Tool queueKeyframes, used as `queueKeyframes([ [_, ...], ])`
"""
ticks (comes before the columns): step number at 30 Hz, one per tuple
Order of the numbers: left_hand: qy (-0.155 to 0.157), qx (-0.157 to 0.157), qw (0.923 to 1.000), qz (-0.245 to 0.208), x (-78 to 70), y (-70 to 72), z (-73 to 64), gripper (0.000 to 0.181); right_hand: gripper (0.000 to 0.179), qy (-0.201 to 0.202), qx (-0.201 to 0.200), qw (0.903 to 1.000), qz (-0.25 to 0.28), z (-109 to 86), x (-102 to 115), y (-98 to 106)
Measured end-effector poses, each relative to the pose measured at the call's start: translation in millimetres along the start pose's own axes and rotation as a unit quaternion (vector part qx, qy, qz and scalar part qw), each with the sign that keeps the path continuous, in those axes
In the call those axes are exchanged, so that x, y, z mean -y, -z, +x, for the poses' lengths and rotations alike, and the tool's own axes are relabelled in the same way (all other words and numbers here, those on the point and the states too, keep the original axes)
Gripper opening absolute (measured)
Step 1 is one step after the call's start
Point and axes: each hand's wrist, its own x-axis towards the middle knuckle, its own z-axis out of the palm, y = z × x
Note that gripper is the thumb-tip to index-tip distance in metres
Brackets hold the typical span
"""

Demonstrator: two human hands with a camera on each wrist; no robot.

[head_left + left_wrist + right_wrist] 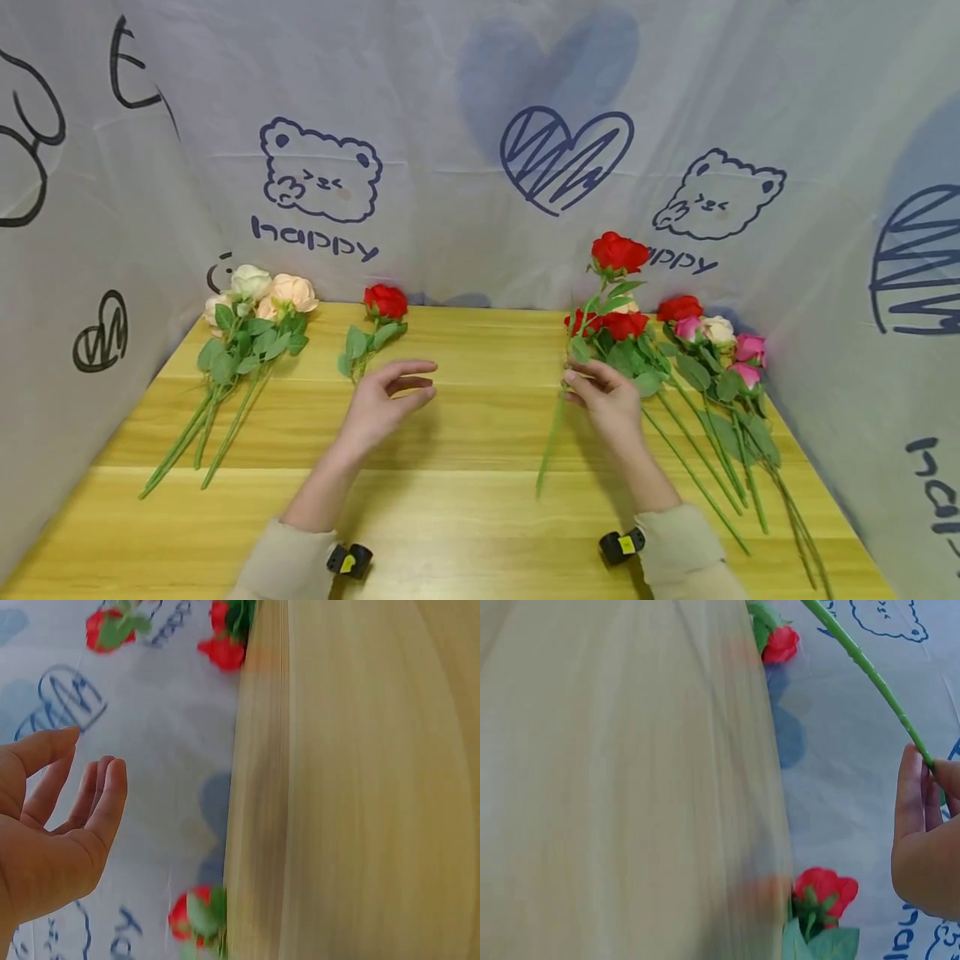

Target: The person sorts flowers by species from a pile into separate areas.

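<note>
My right hand (609,406) pinches the green stem of a red artificial rose (618,253) between thumb and fingers. The bloom points up above the table and the stem's lower end slants down to the left. In the right wrist view, the stem (874,675) crosses from the fingertips to the top edge. My left hand (381,407) is raised over the table with nothing in it, its fingers loosely bent and apart from the thumb. Just beyond it lies a single red rose (386,301), whose lower stem is hidden behind that hand.
Cream and peach roses (291,292) lie in a bunch on the left of the wooden table (480,517). Several red, pink and cream roses (718,331) lie on the right, close beside my right hand. A printed white cloth (435,200) hangs behind and at both sides.
</note>
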Motion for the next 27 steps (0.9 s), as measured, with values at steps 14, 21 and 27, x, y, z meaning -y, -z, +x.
queueKeyframes([
  [14,0.015,0.108,0.994,0.008,-8.3,-70.2,7.3,0.029,0.025,0.011,0.013,0.9997,0.018,3.9,-5,-47],
  [21,0.027,0.107,0.9937,0.024,-5.8,-74.9,6.5,0.026,0.025,0.02,0.028,0.999,0.029,4.4,-9,-70],
  [27,0.028,0.08,0.9956,0.042,-2.8,-69.7,4.8,0.024,0.023,0.008,0.033,0.9987,0.039,1.6,-16,-81],
])
